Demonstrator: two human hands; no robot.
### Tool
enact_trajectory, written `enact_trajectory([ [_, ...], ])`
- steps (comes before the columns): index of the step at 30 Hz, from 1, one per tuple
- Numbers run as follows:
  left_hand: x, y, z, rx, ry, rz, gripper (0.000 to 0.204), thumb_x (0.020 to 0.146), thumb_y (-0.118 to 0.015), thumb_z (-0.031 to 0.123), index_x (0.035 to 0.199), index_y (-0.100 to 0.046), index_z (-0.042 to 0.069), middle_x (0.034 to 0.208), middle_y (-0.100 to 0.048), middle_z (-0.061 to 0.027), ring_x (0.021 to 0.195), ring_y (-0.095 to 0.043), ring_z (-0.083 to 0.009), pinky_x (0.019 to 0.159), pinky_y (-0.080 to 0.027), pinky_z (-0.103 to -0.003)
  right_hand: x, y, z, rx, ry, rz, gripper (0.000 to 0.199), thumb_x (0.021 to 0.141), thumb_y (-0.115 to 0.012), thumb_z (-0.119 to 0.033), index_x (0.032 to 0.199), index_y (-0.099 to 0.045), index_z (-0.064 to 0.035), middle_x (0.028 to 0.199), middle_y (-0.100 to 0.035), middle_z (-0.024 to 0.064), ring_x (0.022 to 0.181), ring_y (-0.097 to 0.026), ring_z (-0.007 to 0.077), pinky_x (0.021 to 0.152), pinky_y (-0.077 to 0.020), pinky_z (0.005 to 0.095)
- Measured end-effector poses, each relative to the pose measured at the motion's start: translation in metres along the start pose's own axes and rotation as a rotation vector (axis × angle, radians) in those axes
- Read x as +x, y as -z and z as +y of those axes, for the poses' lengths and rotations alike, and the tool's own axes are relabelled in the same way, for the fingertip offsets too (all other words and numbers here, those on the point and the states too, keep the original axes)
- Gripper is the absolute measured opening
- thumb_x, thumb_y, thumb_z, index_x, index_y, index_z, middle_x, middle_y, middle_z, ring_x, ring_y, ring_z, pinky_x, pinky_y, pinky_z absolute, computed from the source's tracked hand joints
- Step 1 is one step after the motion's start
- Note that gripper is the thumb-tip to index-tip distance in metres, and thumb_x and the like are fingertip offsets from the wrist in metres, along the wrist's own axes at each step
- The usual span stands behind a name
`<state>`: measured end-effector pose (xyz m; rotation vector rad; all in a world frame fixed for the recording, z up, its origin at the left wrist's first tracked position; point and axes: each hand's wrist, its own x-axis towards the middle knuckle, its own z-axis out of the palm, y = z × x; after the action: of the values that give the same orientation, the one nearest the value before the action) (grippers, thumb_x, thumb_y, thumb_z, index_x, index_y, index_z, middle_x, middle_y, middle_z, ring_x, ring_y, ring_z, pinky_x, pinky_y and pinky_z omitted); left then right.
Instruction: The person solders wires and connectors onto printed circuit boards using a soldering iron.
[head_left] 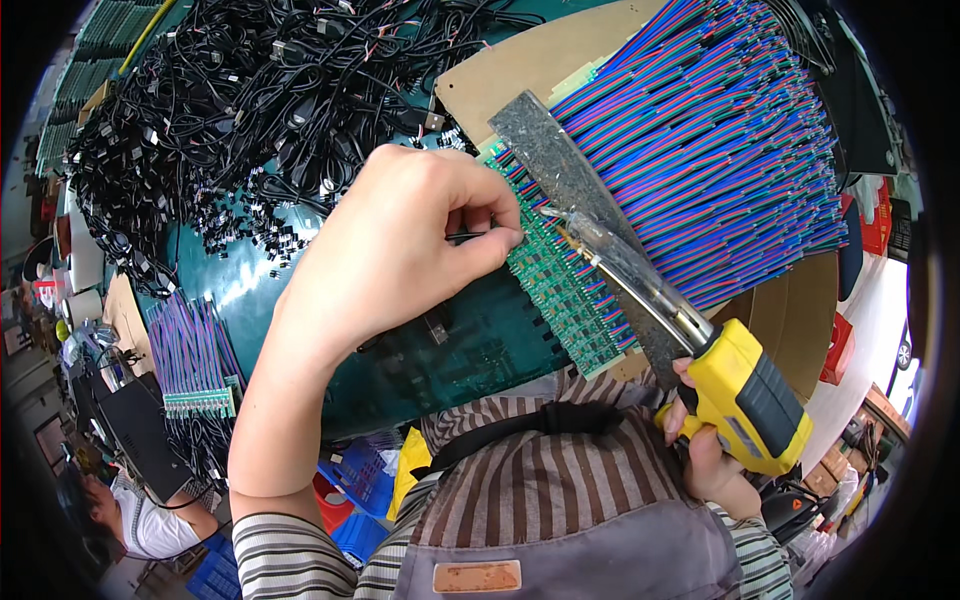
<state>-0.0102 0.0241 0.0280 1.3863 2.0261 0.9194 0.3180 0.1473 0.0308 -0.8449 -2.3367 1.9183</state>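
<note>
My left hand (pixel 390 240) is closed in a pinch over the left edge of a green circuit board panel (pixel 570 300). A bit of black cable (pixel 460 238) shows between its fingers, and the cable's tip is hidden. Below that hand a USB plug (pixel 437 326) hangs over the green mat. My right hand (pixel 705 450) grips a yellow and black soldering gun (pixel 750 400). The gun's long metal nose points up and left, its tip close over the panel near my left fingertips. Across the wires beside the panel lies a flat grey metal bar (pixel 570 160).
Rows of blue, red, green and black wires (pixel 710 170) fan out rightward on brown cardboard (pixel 490 85). Black USB cables (pixel 290 90) are heaped at the far left. Another wired board panel (pixel 200 402) lies at the left edge, near a seated person (pixel 150 515).
</note>
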Motion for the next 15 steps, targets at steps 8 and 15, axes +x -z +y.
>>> enact_trajectory([
  [8, 0.004, -0.004, 0.005, -0.036, 0.157, -0.027, 0.011, 0.069, -0.068, 0.004, 0.078, -0.068, -0.004, 0.067, -0.061, -0.0055, 0.06, -0.055, -0.0103, 0.059, -0.047, -0.025, 0.004, 0.0, -0.011, -0.027, -0.034, 0.133, 0.025, 0.084, -0.068, -0.024, 0.1, -0.07, -0.0049, 0.087, -0.066, 0.0066, 0.081, -0.063, 0.0261, 0.074, -0.0506, 0.0359],
  [15, 0.006, -0.002, 0.006, -0.053, 0.235, -0.029, 0.01, 0.068, -0.068, 0.002, 0.075, -0.068, -0.004, 0.064, -0.061, -0.0037, 0.06, -0.054, -0.0077, 0.059, -0.047, -0.024, 0.011, -0.001, -0.012, -0.173, 0.049, 0.12, 0.027, 0.078, -0.07, -0.022, 0.097, -0.069, -0.0023, 0.085, -0.065, 0.0108, 0.079, -0.064, 0.0291, 0.068, -0.0522, 0.0364],
])
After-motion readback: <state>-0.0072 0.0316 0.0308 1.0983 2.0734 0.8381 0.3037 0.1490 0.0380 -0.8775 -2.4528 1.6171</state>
